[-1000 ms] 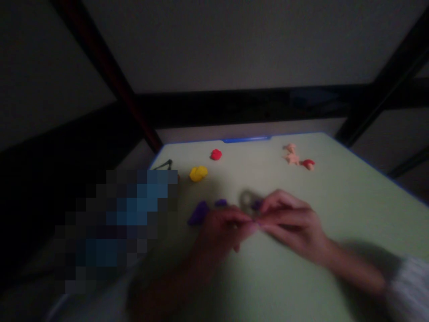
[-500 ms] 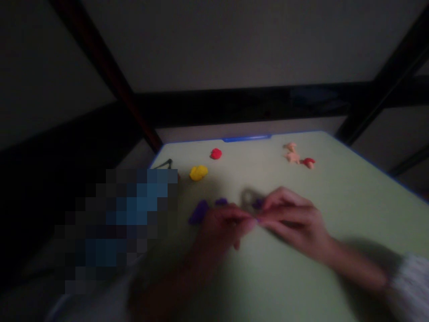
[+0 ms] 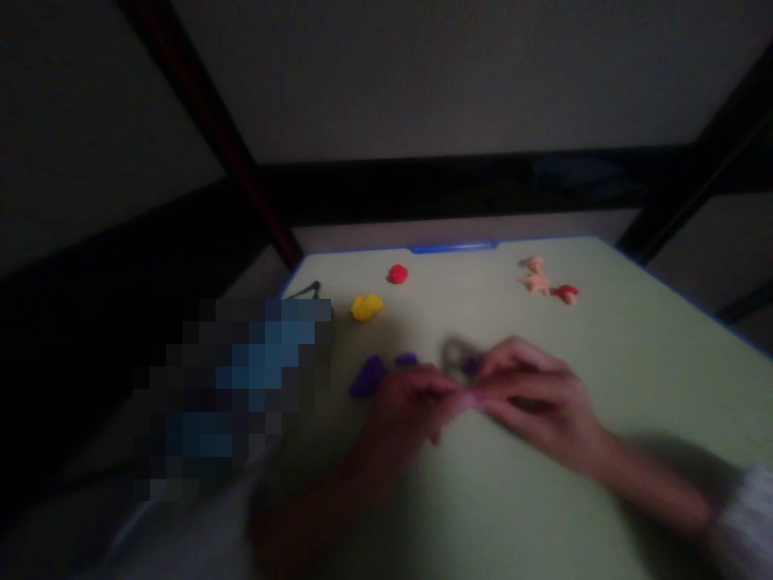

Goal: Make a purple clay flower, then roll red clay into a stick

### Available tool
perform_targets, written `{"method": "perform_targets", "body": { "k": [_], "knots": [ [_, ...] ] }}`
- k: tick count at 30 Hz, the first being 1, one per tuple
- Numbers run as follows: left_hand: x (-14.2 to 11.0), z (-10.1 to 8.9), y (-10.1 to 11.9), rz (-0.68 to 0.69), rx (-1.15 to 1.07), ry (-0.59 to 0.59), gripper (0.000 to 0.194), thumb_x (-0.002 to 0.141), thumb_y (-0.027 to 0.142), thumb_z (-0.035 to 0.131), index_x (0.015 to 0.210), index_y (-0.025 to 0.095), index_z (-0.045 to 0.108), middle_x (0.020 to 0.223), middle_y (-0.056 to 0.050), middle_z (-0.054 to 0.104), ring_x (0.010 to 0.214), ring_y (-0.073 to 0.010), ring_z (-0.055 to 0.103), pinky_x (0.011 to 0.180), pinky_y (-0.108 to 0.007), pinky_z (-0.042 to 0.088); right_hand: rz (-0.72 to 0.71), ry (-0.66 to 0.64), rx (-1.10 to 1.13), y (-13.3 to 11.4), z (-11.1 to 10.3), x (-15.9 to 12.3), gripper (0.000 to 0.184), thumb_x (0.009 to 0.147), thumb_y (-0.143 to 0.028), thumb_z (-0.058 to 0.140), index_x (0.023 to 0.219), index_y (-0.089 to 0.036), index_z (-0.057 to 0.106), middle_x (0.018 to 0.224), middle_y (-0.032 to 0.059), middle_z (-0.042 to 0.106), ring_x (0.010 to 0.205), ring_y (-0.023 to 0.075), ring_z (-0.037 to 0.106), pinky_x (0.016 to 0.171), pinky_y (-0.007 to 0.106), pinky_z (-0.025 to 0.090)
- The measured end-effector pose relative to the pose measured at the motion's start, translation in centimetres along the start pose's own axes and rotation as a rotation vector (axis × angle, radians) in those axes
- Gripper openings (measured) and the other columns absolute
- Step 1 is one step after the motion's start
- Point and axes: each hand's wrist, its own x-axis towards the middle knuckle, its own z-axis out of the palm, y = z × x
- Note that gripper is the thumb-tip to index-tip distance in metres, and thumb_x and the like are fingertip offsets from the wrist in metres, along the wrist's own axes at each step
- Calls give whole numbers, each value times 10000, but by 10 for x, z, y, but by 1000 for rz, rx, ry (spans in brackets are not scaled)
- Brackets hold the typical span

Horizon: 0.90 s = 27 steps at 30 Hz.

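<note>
My left hand (image 3: 411, 409) and my right hand (image 3: 540, 393) meet fingertip to fingertip over the table. Both are closed in a pinch on a tiny bit of purple modelling clay (image 3: 477, 397), mostly covered by the fingers. Behind my left hand lies a larger purple clay lump (image 3: 367, 377), and a small flat purple piece (image 3: 407, 359) sits just beyond its knuckles. Another purple clay piece (image 3: 471, 366) rests beside my right fingers, partly hidden by them. The picture is dim and blurred.
A yellow lump (image 3: 366, 306) and a red lump (image 3: 398, 274) lie farther back on the pale table (image 3: 640, 362). Peach figure-like pieces (image 3: 536, 282) and a red-and-peach piece (image 3: 568, 294) are at the back right. A pixelated area (image 3: 259, 354) covers the left side.
The whole view has shifted slightly, so everything appears a little farther right. Both hands keep their pinch, with hardly any visible movement against the table.
</note>
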Motion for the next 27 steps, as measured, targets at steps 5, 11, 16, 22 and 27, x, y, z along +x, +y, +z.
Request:
{"method": "perform_targets", "body": {
  "k": [5, 11, 16, 22, 27],
  "knots": [
    [6, -3, -5, 17, 24, -52, 222, 656, 317, 638, 544, 127, 615, 484, 57, 435, 351, -37, 385, 318, -170, 310, 9, 65, -31, 1, 1, 0, 124, 783, -157, 657, 883, -197, 719, 826, 46, 567, 685, 118, 573, 485, 216, 447],
    [0, 1, 0, 8, 29, -16, 185, 660, 262, 637, 539, 124, 612, 523, 50, 444, 382, -29, 389, 334, -156, 301, 12, 9, -27, 0, 1, 0, 129, 794, -168, 645, 904, -162, 711, 837, 59, 561, 687, 121, 572, 497, 222, 463],
    [-3, 3, 1, -4, -1, 6, 143, 667, 256, 653, 599, 131, 649, 545, 48, 448, 398, -29, 381, 353, -158, 307, 1, -4, -12, -1, 0, 0, 113, 805, -152, 630, 873, -179, 715, 844, 59, 553, 719, 128, 579, 524, 228, 472],
    [-2, 1, -1, 5, 17, -23, 155, 674, 253, 666, 597, 118, 667, 570, 36, 464, 412, -32, 405, 363, -162, 323, 22, -20, -32, -1, 1, 0, 117, 795, -156, 644, 887, -168, 716, 819, 55, 565, 666, 115, 562, 501, 224, 453],
    [-4, 2, 0, 8, -28, 36, 134, 684, 230, 647, 608, 121, 666, 561, 42, 460, 407, -27, 390, 359, -159, 303, 29, 35, -46, 0, -1, -1, 116, 790, -166, 652, 881, -186, 719, 823, 55, 578, 704, 128, 580, 498, 221, 451]
  ]
}}
